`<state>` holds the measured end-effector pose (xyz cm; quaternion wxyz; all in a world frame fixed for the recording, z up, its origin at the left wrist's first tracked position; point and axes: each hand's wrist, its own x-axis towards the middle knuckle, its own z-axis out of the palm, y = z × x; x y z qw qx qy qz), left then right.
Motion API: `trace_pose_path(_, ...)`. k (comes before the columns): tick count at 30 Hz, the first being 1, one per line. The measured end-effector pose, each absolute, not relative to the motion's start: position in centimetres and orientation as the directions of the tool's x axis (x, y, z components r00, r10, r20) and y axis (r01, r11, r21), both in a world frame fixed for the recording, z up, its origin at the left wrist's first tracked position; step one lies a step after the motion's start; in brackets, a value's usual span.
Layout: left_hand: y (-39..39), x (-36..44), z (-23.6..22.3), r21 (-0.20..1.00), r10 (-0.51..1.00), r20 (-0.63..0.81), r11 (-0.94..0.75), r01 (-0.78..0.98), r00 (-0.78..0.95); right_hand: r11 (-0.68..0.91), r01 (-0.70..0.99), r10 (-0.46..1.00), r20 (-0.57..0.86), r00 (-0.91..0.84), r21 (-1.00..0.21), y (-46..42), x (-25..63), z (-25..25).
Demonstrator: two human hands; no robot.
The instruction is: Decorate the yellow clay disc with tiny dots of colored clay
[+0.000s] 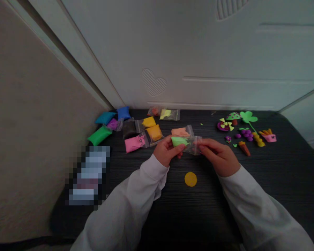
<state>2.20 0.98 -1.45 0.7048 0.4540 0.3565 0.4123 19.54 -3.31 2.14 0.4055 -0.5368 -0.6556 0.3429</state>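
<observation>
Left hand pinches clear plastic packet, right hand nips its flat end; soft-looking light-green lump inside, round yellow disc nearby.

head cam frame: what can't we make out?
All in the head view:
Pixelated object: details masked by the blocky pixelation.
Peach packet: lower part hidden by the light green packet and left hand.
Upper door relief: cut off by the top edge.
Green speck: too small to identify.
</observation>
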Motion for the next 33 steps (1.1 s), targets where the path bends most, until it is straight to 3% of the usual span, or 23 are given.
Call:
trace_pose_path(6,0.91,2.19,-1.62,0.925,0.893,-0.124,0.262,-0.275,0.434,0.106,0.375,0.990,0.061,-0.130,-0.921,-3.31,19.42,1.98)
trace_pose_path(11,1.03,2.18,-1.29,0.903,0.880,-0.163,0.315,-0.292,0.447,0.180,0.492,0.983,0.148,-0.105,-0.852,-3.27,19.18,2.39)
trace_pose_path(18,1.24,2.06,-0.73,0.827,0.833,-0.222,0.436,-0.354,0.507,0.178,0.608,0.984,0.156,-0.089,-0.774,-3.24,19.19,2.23)
trace_pose_path(23,1.23,2.03,-1.02,0.855,0.841,-0.231,0.416,-0.311,0.489,0.276,0.603,0.961,0.222,-0.165,-0.749,-3.18,19.37,1.89)
trace_pose_path(33,1.23,1.89,-1.70,0.877,0.792,-0.260,0.433,-0.207,0.553,0.329,0.604,0.944,0.262,-0.199,-0.726,-3.10,19.20,1.50)
